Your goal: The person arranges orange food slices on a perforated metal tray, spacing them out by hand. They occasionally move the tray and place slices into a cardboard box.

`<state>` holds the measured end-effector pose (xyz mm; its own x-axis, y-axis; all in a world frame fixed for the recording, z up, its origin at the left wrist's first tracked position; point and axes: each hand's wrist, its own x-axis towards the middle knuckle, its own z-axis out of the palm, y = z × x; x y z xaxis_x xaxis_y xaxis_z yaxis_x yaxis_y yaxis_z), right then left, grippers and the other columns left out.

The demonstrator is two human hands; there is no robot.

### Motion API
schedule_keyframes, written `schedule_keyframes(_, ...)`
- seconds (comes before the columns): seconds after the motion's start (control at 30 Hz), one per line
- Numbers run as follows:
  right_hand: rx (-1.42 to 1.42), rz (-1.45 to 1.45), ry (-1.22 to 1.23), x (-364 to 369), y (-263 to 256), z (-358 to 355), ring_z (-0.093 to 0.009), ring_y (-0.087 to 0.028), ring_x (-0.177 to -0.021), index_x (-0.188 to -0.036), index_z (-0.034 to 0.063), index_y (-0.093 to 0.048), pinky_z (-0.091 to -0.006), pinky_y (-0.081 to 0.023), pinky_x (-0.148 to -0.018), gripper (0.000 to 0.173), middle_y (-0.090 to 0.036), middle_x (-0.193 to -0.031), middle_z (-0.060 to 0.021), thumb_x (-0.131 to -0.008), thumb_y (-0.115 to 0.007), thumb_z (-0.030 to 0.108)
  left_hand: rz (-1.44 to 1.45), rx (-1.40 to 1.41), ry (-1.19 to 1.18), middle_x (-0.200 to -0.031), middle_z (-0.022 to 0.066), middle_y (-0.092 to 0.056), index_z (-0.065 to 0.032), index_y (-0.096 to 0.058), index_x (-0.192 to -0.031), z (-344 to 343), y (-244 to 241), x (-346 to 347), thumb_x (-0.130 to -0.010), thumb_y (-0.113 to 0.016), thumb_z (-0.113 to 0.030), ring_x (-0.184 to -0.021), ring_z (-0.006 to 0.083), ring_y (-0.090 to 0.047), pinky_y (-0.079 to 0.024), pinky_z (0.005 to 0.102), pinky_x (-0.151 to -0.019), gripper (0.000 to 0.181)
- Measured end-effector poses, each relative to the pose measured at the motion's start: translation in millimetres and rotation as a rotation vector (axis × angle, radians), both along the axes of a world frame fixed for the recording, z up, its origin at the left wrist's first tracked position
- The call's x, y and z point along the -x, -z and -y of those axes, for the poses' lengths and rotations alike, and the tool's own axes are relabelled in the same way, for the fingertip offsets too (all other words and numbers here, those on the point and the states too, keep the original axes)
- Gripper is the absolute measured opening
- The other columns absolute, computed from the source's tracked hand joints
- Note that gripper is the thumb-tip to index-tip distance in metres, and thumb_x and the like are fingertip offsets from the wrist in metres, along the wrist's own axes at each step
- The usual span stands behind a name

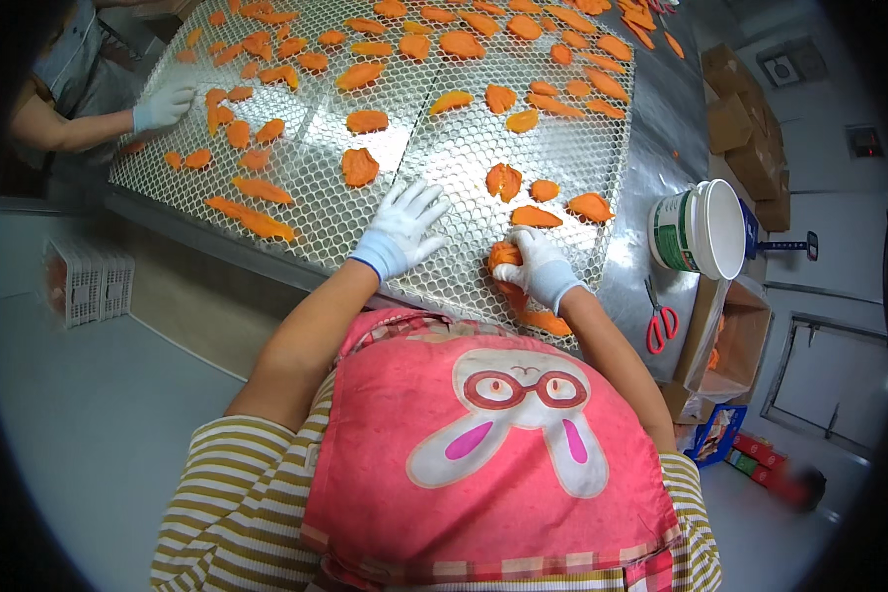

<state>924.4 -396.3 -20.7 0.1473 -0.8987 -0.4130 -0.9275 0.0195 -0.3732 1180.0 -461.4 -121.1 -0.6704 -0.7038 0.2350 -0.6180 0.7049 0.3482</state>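
Observation:
Orange, dried-looking food slices point(462, 44) lie spread over a white plastic mesh point(444, 163) on a metal table. My left hand point(407, 222), in a white glove with a blue cuff, rests on the mesh near its front edge. Its fingers are spread and hold nothing. Gloved likewise, my right hand point(539, 260) grips a bunch of orange slices point(505, 255) close to the mesh's front right corner. More slices point(546, 321) lie below that hand, against my apron. Single slices, such as one long piece point(536, 216), sit just beyond my right fingers.
Right of the mesh, the metal table point(662, 140) holds a white bucket point(721, 229) and red-handled scissors point(662, 325). Beside it stands a lined cardboard box point(744, 348). Across the left corner reaches another person's gloved hand point(166, 107). White crates point(89, 285) stand at left.

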Motion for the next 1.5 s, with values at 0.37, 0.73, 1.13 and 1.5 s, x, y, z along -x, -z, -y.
schedule_keyframes(0.37, -0.093, -0.279, -0.14, -7, -24, 36, -0.035, -0.063, -0.103, -0.11, 0.0033, -0.066, -0.0416, -0.05, -0.091, 0.074, -0.066, -0.107, -0.0188, -0.056, -0.087, 0.048, -0.004, 0.021, 0.003, -0.147, 0.0112, -0.042, -0.0157, -0.049, -0.139, 1, 2, 0, -0.092, -0.054, -0.048, -0.139, 0.0305, -0.035, -0.022, 0.0491, -0.116, 0.058)
schedule_keyframes(0.73, -0.169, -0.207, -0.076, -4, -24, 17, -0.036, -0.063, -0.102, -0.11, 0.0044, -0.064, -0.0411, -0.051, -0.089, 0.072, -0.064, -0.107, -0.0203, -0.059, -0.087, 0.049, -0.024, -0.002, 0.0, -0.147, 0.0106, -0.043, -0.0153, -0.048, -0.14, 1, 3, 0, -0.091, -0.055, -0.048, -0.139, 0.0302, -0.035, -0.022, 0.0484, -0.116, 0.06)
schedule_keyframes(1.13, -0.007, -0.033, 0.106, -10, -20, 109, -0.031, -0.069, -0.092, -0.106, -0.0022, -0.065, -0.037, -0.054, -0.081, 0.069, -0.069, -0.101, -0.0217, -0.061, -0.085, 0.046, -0.035, -0.046, 0.003, -0.147, 0.0108, -0.043, -0.0149, -0.047, -0.141, 1, -2, 0, -0.09, -0.057, -0.047, -0.14, 0.03, -0.034, -0.021, 0.0493, -0.117, 0.061)
schedule_keyframes(1.5, -0.077, -0.073, 0.208, -11, 5, 125, -0.034, -0.062, -0.11, -0.128, -0.0018, -0.052, -0.037, -0.05, -0.095, 0.094, -0.063, -0.118, -0.0235, -0.056, -0.088, 0.047, -0.053, -0.053, -0.003, -0.147, 0.0109, -0.043, -0.0164, -0.048, -0.141, 1, -8, 0, -0.088, -0.06, -0.045, -0.138, 0.0313, -0.037, -0.024, 0.0499, -0.115, 0.061)
